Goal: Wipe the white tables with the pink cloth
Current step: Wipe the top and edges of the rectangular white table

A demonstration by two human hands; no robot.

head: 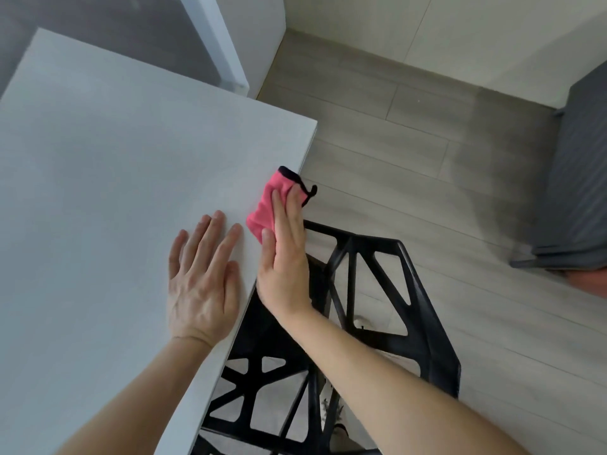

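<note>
Floor (427, 159) of pale grey planks fills the right side. Next biggest is the white table (98, 159), which fills the left side and has nothing on it but a hand. A black chair (410, 290) with big holes in its frame stands just beside the table's near edge, under the arms. A grey padded thing (574, 175) sits far off to the right.

The left hand (203, 280) lies flat on the table top near the edge. Its fingers are straight and spread a little, and it holds nothing. I think it is there to lean on.

The right hand (285, 257) is at the table's side edge. Its fingers are straight too, and they press the pink cloth (266, 205) against that edge. The thumb touches the low end of the cloth. The hand is not curled round it.

The pink cloth is the smallest thing. It is bunched up, partly on the table top and partly over the side, with a black trim (295, 178) that sticks out past the fingertips.

The cloth looks soft, light and floppy. It should bend round the edge with no trouble, but it could slip out from under a flat hand or fall to the floor. It seems best to press on its middle with the whole palm, or pinch a fold with the thumb, not the thin trim.
</note>
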